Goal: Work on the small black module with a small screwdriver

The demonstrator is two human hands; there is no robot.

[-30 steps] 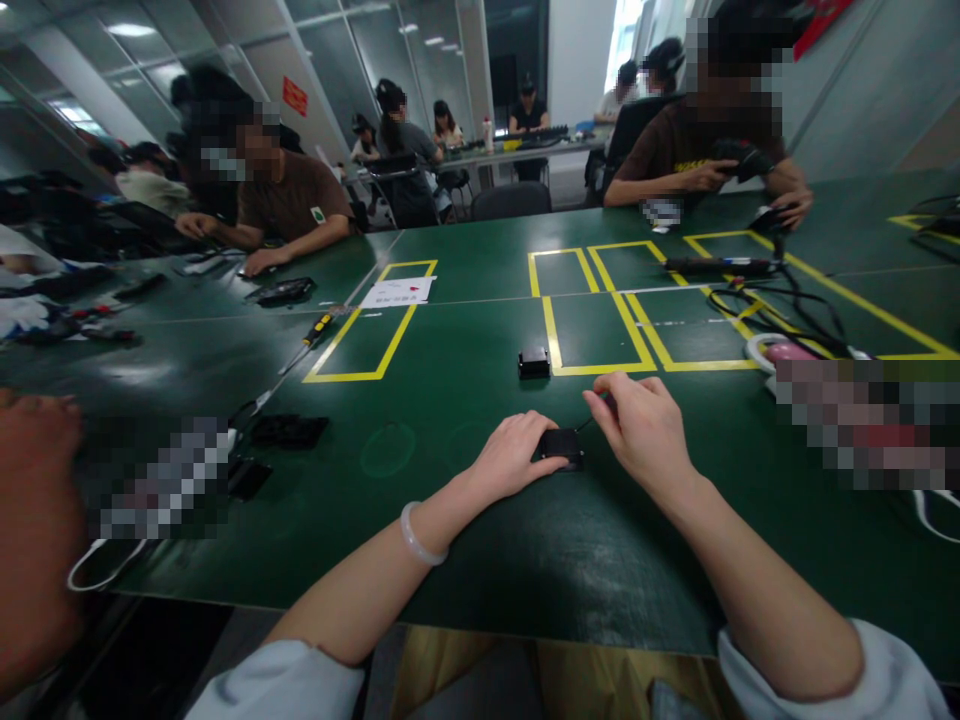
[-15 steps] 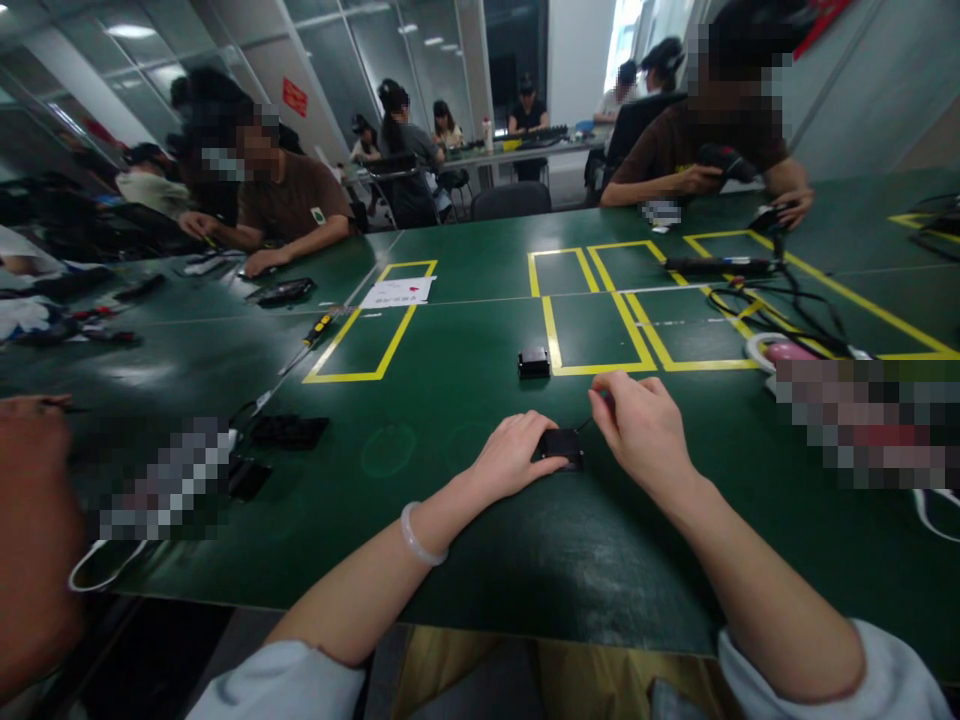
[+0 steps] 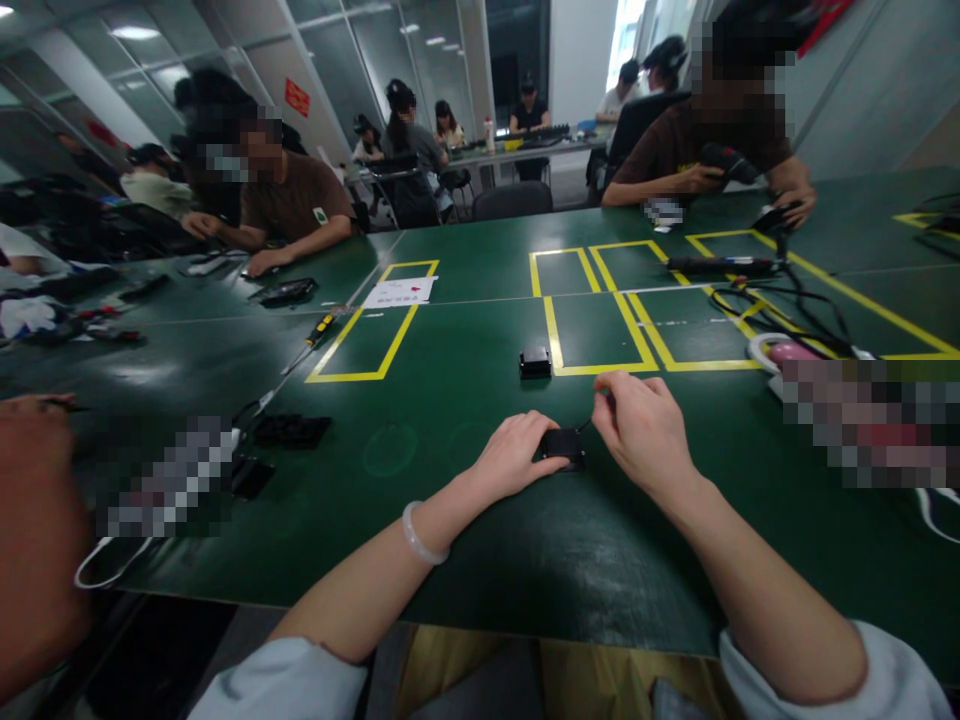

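Observation:
My left hand (image 3: 517, 450), with a pale bangle (image 3: 421, 534) on its wrist, grips a small black rectangular block (image 3: 564, 447) against the green table (image 3: 480, 560). Its thumb lies along the near edge and its fingers cover the left side. At the block's far right corner, my right hand (image 3: 641, 425) is closed in a pinch on a thin dark rod (image 3: 586, 426). The rod's tip meets the block at that corner; its other end is hidden in the fingers. Beyond my left hand stands a second small black block (image 3: 535, 363), which neither hand touches.
Yellow tape rectangles (image 3: 600, 368) mark the table. To the left lie black parts (image 3: 291, 430), a yellow-black screwdriver (image 3: 321, 328) and a white paper (image 3: 399, 291). Black cables (image 3: 795, 310) lie at right. Co-workers sit opposite; a person's arm (image 3: 37, 530) reaches in at far left.
Both my hands keep nearly the same pose on the block and the rod. The whole view has shifted very slightly.

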